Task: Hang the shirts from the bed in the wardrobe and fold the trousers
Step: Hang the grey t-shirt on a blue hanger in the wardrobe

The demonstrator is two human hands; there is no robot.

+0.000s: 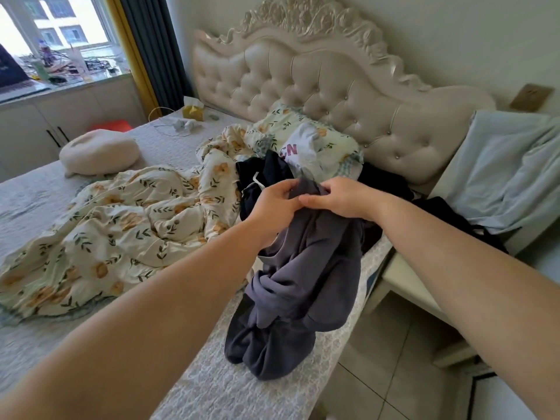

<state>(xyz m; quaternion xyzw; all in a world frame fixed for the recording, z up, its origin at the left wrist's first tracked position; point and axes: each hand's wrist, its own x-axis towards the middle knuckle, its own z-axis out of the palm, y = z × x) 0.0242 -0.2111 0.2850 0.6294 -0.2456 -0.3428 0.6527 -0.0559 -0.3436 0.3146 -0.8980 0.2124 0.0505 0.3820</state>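
Hands, left [272,204] and right [336,198], together gripping one grey garment [309,268], one bed [212,374] below

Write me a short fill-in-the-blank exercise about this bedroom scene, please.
1. The left hand and the right hand together grip one dark ____ garment.
2. The white shirt with purple letters lies on a floral ____.
3. The round cream cushion lies on the ____.
Missing words: grey; pillow; bed.
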